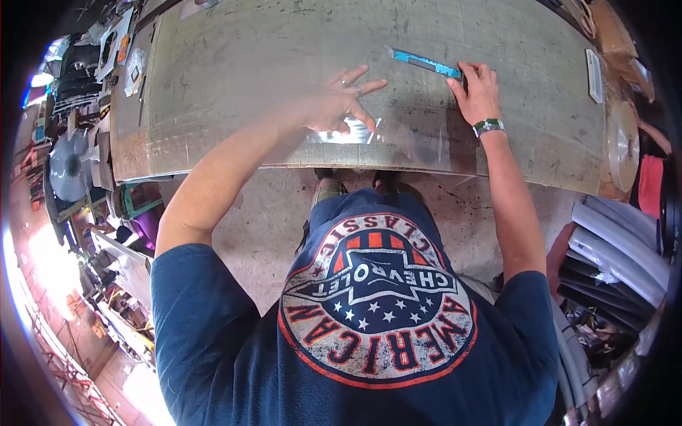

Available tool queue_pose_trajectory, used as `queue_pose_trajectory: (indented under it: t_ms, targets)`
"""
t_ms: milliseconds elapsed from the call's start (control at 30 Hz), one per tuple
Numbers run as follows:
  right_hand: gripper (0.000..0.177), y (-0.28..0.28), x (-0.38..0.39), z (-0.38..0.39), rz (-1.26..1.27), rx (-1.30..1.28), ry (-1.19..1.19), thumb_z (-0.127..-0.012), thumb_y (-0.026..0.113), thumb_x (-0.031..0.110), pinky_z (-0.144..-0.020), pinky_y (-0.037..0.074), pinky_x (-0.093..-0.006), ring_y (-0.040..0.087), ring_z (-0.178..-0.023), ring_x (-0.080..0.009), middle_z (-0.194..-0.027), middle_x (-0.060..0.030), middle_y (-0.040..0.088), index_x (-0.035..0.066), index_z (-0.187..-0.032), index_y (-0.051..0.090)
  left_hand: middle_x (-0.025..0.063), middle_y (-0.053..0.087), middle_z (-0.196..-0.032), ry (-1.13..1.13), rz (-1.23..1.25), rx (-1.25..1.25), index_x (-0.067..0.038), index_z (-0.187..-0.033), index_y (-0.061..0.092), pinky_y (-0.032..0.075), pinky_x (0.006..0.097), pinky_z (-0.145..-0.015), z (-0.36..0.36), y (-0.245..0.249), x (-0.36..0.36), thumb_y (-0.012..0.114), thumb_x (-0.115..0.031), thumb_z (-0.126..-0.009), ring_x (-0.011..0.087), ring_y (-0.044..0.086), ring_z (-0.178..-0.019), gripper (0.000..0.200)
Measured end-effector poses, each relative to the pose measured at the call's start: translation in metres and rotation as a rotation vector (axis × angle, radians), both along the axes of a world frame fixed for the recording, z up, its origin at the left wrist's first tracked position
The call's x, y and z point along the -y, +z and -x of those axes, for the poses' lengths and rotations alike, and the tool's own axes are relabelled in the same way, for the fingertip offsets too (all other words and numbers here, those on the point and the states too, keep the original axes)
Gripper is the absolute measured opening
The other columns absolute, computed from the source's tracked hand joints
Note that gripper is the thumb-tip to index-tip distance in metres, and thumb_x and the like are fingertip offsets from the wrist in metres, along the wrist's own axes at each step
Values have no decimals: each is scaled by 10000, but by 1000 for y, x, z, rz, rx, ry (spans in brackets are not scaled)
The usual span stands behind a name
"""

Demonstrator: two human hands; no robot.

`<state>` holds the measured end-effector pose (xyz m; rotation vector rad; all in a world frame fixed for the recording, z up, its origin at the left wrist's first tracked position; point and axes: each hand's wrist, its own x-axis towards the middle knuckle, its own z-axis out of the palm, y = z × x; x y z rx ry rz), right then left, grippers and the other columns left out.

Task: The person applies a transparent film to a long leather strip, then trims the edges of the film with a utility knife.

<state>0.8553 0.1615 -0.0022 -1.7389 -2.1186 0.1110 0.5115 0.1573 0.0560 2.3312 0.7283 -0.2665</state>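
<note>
My right hand (479,91), with a beaded band at its wrist, has its thumb and fingertips closed at the right end of a slim blue and black utility knife (425,63). The knife slants over the worktable, its far end pale and clear-looking. To the left, my left hand (348,97) hovers with fingers spread and nothing in it, a ring on one finger. Beneath that hand, a glossy patch (344,135) reflects bright light near the front edge of the worktable (241,64).
A clear, long plastic piece (594,76) lies at the table's right edge, beside a large round disc (624,145). Silvery rolls (614,245) are stacked at the right. Crowded shelves with a grey round object (69,165) stand on the left. Another person's arm (652,133) shows at far right.
</note>
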Motion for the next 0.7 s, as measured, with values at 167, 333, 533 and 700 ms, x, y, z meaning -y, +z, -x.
queue_pose_trajectory:
  t_ms: [167, 333, 533, 700]
  targets:
    - [224, -15, 2, -8, 22, -96, 14, -916, 753, 200, -854, 520, -472, 611, -1013, -341, -1079, -127, 663, 53, -1043, 641, -7, 140, -1739, -17, -21, 4, -390, -1202, 759, 65, 603, -1291, 4, -5, 1, 866, -108, -683, 366, -21, -1600, 601]
    - [158, 38, 52, -23, 307, -654, -200, -945, 707, 140, -616, 496, -314, 580, -632, -159, -732, -60, 624, 28, -994, 608, 11, 133, -1741, -51, -27, 21, -394, -1208, 757, 57, 607, -1287, 7, -10, -4, 869, -128, -703, 396, -22, -1595, 582]
    - [174, 84, 47, -27, 49, -393, -232, -926, 750, 193, -569, 453, -272, 563, -632, -81, -716, -1, 607, 29, -957, 700, 21, 131, -1740, -43, -15, 26, -403, -1223, 747, 47, 606, -1285, 10, -13, -3, 873, -152, -723, 396, -19, -1595, 573]
    - [299, 75, 7, 15, 152, -647, -414, -912, 768, 308, -577, 448, -270, 575, -562, -114, -675, -12, 636, 15, -963, 745, 23, 130, -1740, -56, -34, 56, -415, -1218, 745, 33, 612, -1284, 12, -21, -4, 880, -152, -720, 394, -20, -1595, 579]
